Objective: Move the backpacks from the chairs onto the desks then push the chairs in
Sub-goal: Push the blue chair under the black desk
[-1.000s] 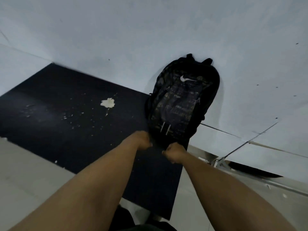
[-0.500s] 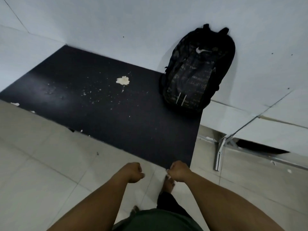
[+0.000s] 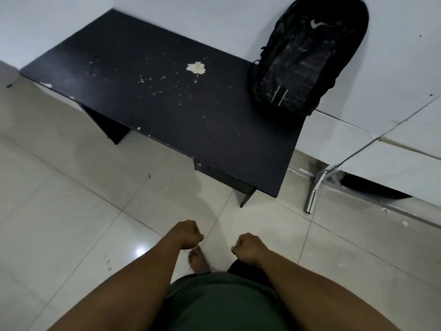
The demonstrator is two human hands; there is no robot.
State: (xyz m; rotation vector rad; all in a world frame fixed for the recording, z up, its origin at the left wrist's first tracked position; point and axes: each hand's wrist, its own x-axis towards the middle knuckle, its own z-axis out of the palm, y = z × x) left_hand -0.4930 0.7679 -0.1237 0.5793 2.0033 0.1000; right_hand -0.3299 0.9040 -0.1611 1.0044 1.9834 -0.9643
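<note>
At the bottom edge a green shirt (image 3: 222, 304) is filling the frame, cut off below, and both forearms are reaching forward from it. The left hand (image 3: 188, 235) is curling into a loose fist over the tiled floor (image 3: 71, 211), its grip closed on nothing. The right hand (image 3: 248, 247) is doing the same just beside it, fingers folded in and empty. Between and below the two hands a bare foot (image 3: 199, 260) is showing, its heel hidden behind the shirt.

Farther out, the black tabletop (image 3: 167, 111) is standing against the white wall (image 3: 191, 17); pale flecks and one larger chipped patch are marking its surface. Its legs are mostly hidden beneath it.

On the tabletop's far right corner the black backpack (image 3: 307, 60) is resting upright, leaning back on the wall, well apart from both hands. A white Nike swoosh is showing near its top; faint rows of lettering across its front are too blurred to read. Its top handle is cut off by the frame edge.

To the right, a metal frame (image 3: 315, 189) is sitting on the floor, partly hidden under a white panel.
</note>
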